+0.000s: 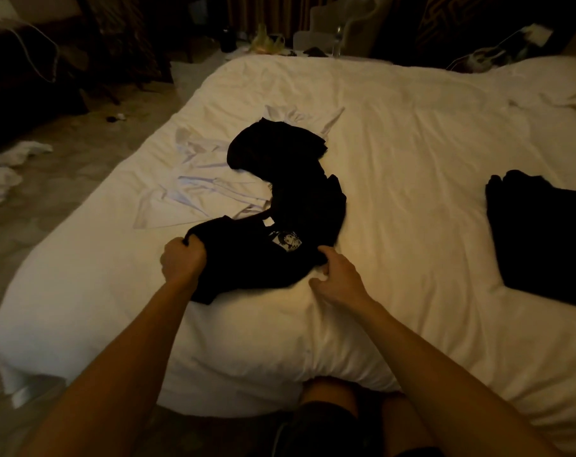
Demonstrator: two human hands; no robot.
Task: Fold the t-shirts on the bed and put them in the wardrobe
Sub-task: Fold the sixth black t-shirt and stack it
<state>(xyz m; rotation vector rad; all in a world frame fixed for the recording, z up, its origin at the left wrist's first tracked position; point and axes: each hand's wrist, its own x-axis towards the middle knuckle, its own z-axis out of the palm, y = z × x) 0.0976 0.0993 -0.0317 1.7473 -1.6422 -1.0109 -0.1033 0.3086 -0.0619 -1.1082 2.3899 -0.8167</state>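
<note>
A black t-shirt (290, 206) with a small white printed patch lies crumpled in a long curve across the white bed (412, 143). My left hand (182, 260) grips its near left edge in a fist. My right hand (336, 275) pinches the shirt's near right edge with thumb and fingers. A white t-shirt (197, 189) lies spread and wrinkled under and to the left of the black one. Another black garment (540, 235) lies flat at the right side of the bed.
White cloths (6, 169) lie on the floor to the left of the bed. Beyond the bed's far edge stand a chair (342, 24), a yellow bag (263, 41) and dark furniture. My legs are against the bed's near edge.
</note>
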